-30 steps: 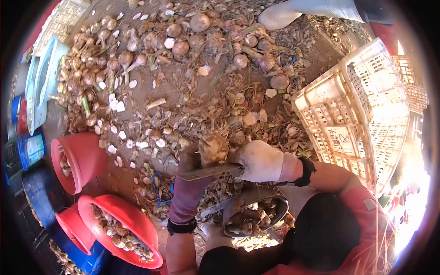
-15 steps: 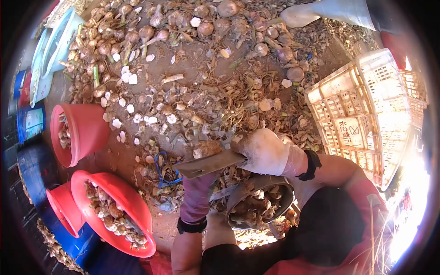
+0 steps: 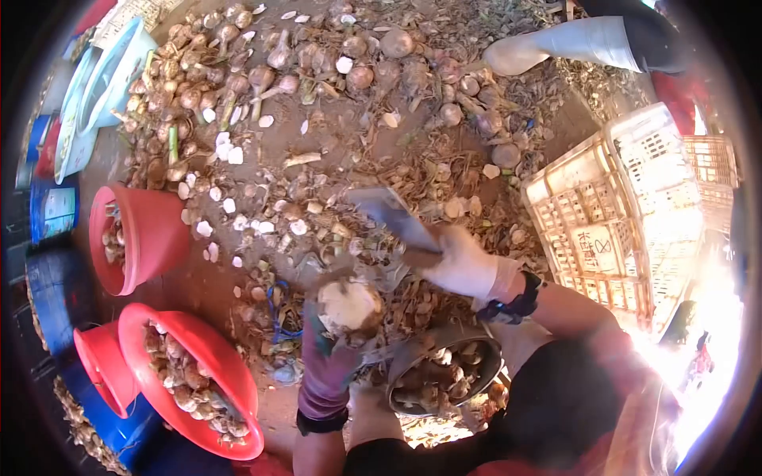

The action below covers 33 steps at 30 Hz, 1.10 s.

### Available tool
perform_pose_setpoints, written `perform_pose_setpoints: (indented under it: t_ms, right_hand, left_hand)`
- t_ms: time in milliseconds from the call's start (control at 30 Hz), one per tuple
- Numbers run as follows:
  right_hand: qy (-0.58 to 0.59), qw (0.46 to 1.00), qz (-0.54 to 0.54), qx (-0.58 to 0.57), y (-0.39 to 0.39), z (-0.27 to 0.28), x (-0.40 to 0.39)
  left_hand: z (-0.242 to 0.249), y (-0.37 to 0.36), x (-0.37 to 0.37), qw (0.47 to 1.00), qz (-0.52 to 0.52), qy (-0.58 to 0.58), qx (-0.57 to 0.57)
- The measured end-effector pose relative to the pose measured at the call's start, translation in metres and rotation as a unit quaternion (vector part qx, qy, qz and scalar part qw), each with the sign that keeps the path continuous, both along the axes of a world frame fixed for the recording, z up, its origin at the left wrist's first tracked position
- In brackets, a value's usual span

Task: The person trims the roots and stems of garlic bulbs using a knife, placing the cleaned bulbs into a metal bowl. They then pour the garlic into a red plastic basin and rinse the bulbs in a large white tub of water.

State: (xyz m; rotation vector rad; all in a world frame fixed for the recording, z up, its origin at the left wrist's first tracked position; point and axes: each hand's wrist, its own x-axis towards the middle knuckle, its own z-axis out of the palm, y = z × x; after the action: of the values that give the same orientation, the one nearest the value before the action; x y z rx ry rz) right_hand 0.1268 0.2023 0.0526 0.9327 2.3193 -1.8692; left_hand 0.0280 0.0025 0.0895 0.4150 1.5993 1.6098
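Observation:
My left hand (image 3: pixel 327 361), in a purple glove, is closed round a large bulb (image 3: pixel 349 305) whose pale, freshly cut face is turned up. My right hand (image 3: pixel 467 266), in a whitish glove, grips a cleaver (image 3: pixel 397 218) by its handle. The blade points up and to the left, apart from the bulb and slightly blurred. Just below my hands, a dark metal pot (image 3: pixel 395 381) between my legs contains several brown bulbs (image 3: pixel 448 373).
Bulbs (image 3: pixel 190 99), pale slices (image 3: pixel 224 147) and dry husks cover the ground. Red basins (image 3: pixel 250 381) and a red bucket (image 3: pixel 159 230) stand left. A plastic crate (image 3: pixel 587 214) is at right. Another person's boot (image 3: pixel 563 47) reaches in at top right.
The cleaver has swung up and away from the bulb, its blade now tilted upward. The bulb's pale cut face has come into view in my left hand.

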Motion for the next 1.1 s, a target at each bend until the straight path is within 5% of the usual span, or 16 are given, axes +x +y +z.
perform_pose_setpoints:
  t_ms: [67,100,133,200,267,333,400,467,500,567,633,700,867,933,1000,1100]
  right_hand:
    - [-0.013,0.995,0.085,-0.047,-0.005,0.019,-0.004]
    - [0.019,0.99,0.078,-0.116,-0.006,0.024,-0.01]
    - [0.052,0.98,0.069,-0.181,-0.005,0.027,-0.013]
    - [0.061,0.993,0.057,-0.086,-0.001,0.011,-0.007]
    - [0.16,0.963,0.175,0.131,-0.001,0.003,-0.006]
    - [0.161,0.964,0.173,0.119,-0.011,0.01,-0.002]
    - [0.191,0.937,0.265,0.124,-0.012,0.013,0.001]
    - [0.215,0.937,0.247,0.121,-0.007,0.021,-0.001]
    - [0.186,0.941,0.236,0.157,-0.003,0.026,-0.001]
    - [0.034,0.959,0.216,0.182,0.002,0.016,-0.005]
    - [-0.061,0.946,0.254,0.193,0.014,-0.024,0.009]
    - [-0.135,0.954,0.219,0.153,0.019,-0.018,0.025]
    - [0.04,0.99,0.053,0.128,0.036,0.007,0.032]
    - [0.056,0.99,0.049,0.121,0.048,0.028,0.033]
    - [0.126,0.98,0.017,0.155,0.06,0.04,0.038]
    - [0.15,0.972,0.015,0.182,0.08,0.046,0.046]
  left_hand:
    - [0.021,0.021,-0.003,0.985,0.035,-0.168,0.018]
    - [-0.005,0.016,-0.002,0.994,-0.072,0.067,-0.053]
    - [-0.002,0.018,-0.004,0.994,-0.074,0.073,-0.047]
    - [0.008,0.026,0.002,0.895,-0.084,0.385,-0.21]
    - [-0.016,0.003,0.003,0.954,-0.041,0.215,-0.203]
    - [-0.033,-0.012,-0.006,0.969,-0.095,-0.228,0.001]
    - [-0.047,-0.009,-0.001,0.957,-0.128,-0.232,0.116]
    - [-0.055,-0.018,0.012,0.995,-0.038,0.091,-0.027]
    - [-0.04,-0.01,0.012,0.995,-0.04,0.088,-0.027]
    - [0.005,0.008,0.007,0.975,0.031,-0.176,-0.136]
    - [0.02,-0.014,0.001,0.965,-0.195,0.156,-0.082]
    - [0.033,-0.01,0.014,0.936,-0.31,-0.164,-0.019]
    - [0.039,0.087,0.022,0.857,-0.499,-0.131,-0.005]
    - [-0.022,0.091,0.017,0.783,-0.476,0.382,-0.118]
    - [-0.056,0.145,0.01,0.776,-0.405,0.484,0.011]
    - [-0.067,0.256,0.024,0.773,-0.401,0.49,-0.032]
